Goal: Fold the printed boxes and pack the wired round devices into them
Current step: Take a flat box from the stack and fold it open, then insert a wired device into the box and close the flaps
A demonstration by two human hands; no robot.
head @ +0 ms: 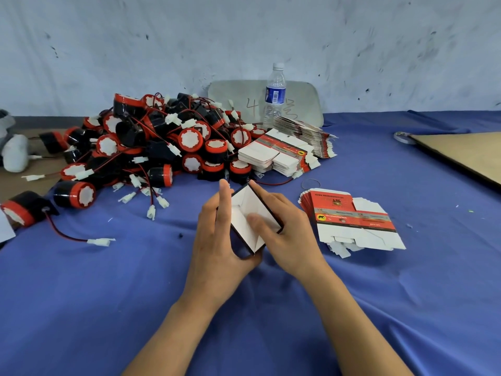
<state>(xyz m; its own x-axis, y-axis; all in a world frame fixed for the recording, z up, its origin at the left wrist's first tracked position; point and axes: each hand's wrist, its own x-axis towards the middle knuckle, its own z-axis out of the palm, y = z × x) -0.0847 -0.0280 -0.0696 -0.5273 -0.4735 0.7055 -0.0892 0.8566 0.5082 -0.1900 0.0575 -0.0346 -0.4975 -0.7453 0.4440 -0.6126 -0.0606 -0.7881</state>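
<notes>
Between my hands is a half-formed printed box (245,213), its white inside facing me. My left hand (217,234) cups its left wall, fingers straight along the side and thumb under the near corner. My right hand (282,229) grips the right wall, with the thumb pressing a white flap inside the box. A large heap of black-and-red round devices (162,142) with red wires and white plugs lies behind, to the left. A fanned stack of flat printed boxes (352,218) lies just right of my right hand.
More flat box stacks (282,156) sit behind, near a water bottle (275,96) and a grey board (298,101) against the wall. A brown cardboard sheet (466,153) and a tape roll (402,137) lie at far right. Blue cloth (108,294) covers the table.
</notes>
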